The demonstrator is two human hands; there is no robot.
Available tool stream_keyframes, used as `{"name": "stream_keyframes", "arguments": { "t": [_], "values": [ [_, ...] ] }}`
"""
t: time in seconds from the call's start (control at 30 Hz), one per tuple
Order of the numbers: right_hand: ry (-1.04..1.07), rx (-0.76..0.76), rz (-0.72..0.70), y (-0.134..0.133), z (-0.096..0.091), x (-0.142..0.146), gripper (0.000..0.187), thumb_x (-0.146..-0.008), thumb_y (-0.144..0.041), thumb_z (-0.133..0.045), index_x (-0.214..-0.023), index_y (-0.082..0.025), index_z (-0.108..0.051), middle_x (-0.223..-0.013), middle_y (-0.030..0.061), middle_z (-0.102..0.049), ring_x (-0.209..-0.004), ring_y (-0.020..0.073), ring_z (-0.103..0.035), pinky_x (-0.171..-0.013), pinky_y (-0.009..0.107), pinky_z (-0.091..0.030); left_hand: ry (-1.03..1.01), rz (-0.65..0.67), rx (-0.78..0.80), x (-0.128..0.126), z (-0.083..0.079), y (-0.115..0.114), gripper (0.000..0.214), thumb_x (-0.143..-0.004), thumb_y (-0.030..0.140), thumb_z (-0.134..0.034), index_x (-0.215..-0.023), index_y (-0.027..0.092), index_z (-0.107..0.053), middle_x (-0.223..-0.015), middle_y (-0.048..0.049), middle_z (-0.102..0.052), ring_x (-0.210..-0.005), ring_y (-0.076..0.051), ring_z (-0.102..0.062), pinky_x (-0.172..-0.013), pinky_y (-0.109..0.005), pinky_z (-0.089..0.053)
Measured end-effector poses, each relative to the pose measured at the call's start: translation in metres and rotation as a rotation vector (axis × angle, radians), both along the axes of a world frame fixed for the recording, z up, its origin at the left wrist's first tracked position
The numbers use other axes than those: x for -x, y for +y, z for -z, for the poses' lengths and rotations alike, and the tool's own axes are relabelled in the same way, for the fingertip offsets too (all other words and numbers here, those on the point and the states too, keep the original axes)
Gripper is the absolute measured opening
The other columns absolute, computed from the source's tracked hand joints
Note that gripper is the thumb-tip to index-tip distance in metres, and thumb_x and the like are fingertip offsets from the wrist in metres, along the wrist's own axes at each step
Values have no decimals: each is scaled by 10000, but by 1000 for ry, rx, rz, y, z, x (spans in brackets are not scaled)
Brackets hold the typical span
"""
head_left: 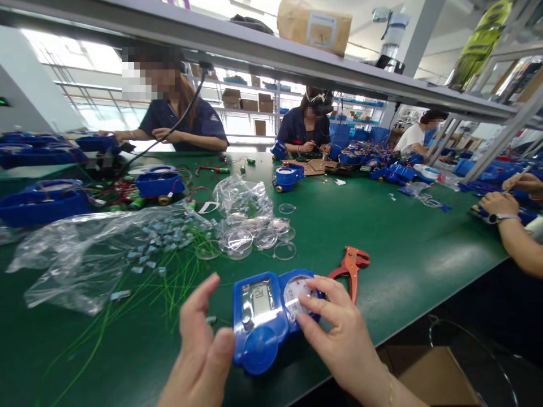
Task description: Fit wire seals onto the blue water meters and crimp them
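Note:
A blue water meter [275,316] lies on the green bench in front of me, its square part with a small digital display [259,297] to the left. My right hand [339,328] grips the round end, thumb and fingertips on the pale dial [293,297]. Beside the meter's left edge, my left hand [201,345] is open, its thumb and fingers apart; whether the thumb touches the casing I cannot tell. Just beyond the right hand lies an orange-red hand tool [351,265], like a wire stripper. Clear round discs [237,240] are heaped behind the meter.
Green zip-tie-like strands [176,282] and small blue-grey pieces [148,249] spill from a plastic bag [72,243] at left. More blue meters [159,182] stand farther back. Co-workers sit across the bench; another person's hands [504,203] are at right. A shelf [254,42] crosses overhead.

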State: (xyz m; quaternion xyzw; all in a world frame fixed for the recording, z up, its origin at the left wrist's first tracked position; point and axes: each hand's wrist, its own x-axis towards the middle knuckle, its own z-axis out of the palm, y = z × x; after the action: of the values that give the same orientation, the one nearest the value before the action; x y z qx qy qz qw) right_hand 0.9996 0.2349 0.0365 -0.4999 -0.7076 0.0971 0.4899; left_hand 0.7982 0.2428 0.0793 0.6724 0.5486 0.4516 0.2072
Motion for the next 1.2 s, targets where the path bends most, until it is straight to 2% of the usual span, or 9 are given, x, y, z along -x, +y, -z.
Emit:
{"name": "stream_keyframes", "arguments": {
  "t": [0.1, 0.2, 0.4, 0.53, 0.77, 0.93, 1.03, 1.13, 1.2],
  "values": [
    [21, 13, 6, -2, 3, 1, 233, -794, -220, -601, -1020, -251, -648, -1215, 62, -523, -1202, 238, -414, -999, 450, -401, 318, 263, -94, -7, -44, 53, 495, -876, 527, -385, -1290, 256, -375, -1374, -13, -371, -1271, -283, -316, -1097, -384, -211],
    [41, 18, 2, -5, 5, 3, 257, -786, -191, -595, -1032, -255, -637, -1244, 54, -503, -1230, 237, -387, -1009, 449, -393, 693, 706, 332, -33, -70, 102, 580, -849, 563, -421, -1279, 174, -445, -1332, -106, -446, -1218, -313, -387, -1048, -425, -260],
    [51, 29, -21, -5, 0, 6, 284, -801, -176, -568, -1071, -248, -617, -1282, 47, -474, -1261, 222, -355, -1037, 422, -366, 765, 1106, 660, -62, -59, 135, 564, -765, 603, -550, -1151, 195, -593, -1144, -66, -620, -1009, -264, -564, -906, -306, -410],
    [134, 59, -18, 4, 8, -8, 271, -843, -277, -545, -1109, -275, -596, -1280, 50, -483, -1211, 215, -425, -1017, 410, -375, 657, 1144, 791, -57, -49, 142, 599, -790, 613, -507, -1208, 185, -538, -1157, -57, -611, -1022, -234, -559, -849, -260, -448],
    [262, 263, 574, 29, 68, -62, 513, -710, -411, -634, -1100, -97, -527, -1068, 202, -535, -1086, 374, -454, -957, 576, -302, 554, 1113, 887, -55, -40, 148, 589, -763, 607, -553, -1183, 194, -554, -1098, -62, -632, -939, -232, -595, -786, -272, -478],
    [388, 463, 438, 43, 67, -99, 389, -673, -219, -581, -1056, -158, -547, -917, 123, -597, -775, 235, -603, -679, 369, -494, 535, 1112, 890, -56, -39, 148, 583, -746, 596, -578, -1156, 181, -574, -1094, -67, -632, -955, -248, -584, -802, -291, -473],
    [528, 607, 320, 42, 54, -126, 235, -698, -226, -542, -921, -158, -575, -734, 53, -591, -453, 109, -508, -377, 209, -375, 531, 1106, 877, -54, -39, 149, 575, -736, 588, -594, -1152, 191, -588, -1097, -57, -632, -976, -248, -573, -823, -289, -466],
    [629, 653, 252, 26, 43, -141, 217, -774, -365, -534, -782, -152, -570, -609, 9, -544, -328, 47, -352, -289, 158, -243, 529, 1103, 879, -53, -36, 151, 599, -730, 600, -592, -1166, 189, -580, -1078, -61, -640, -939, -240, -589, -798, -284, -477],
    [679, 601, 262, 4, 40, -137, 319, -837, -464, -467, -863, -167, -579, -600, -1, -550, -338, 55, -387, -291, 152, -286, 526, 1099, 881, -52, -33, 152, 618, -723, 614, -588, -1163, 180, -580, -1051, -68, -649, -894, -233, -600, -762, -281, -486]
  ]
}}
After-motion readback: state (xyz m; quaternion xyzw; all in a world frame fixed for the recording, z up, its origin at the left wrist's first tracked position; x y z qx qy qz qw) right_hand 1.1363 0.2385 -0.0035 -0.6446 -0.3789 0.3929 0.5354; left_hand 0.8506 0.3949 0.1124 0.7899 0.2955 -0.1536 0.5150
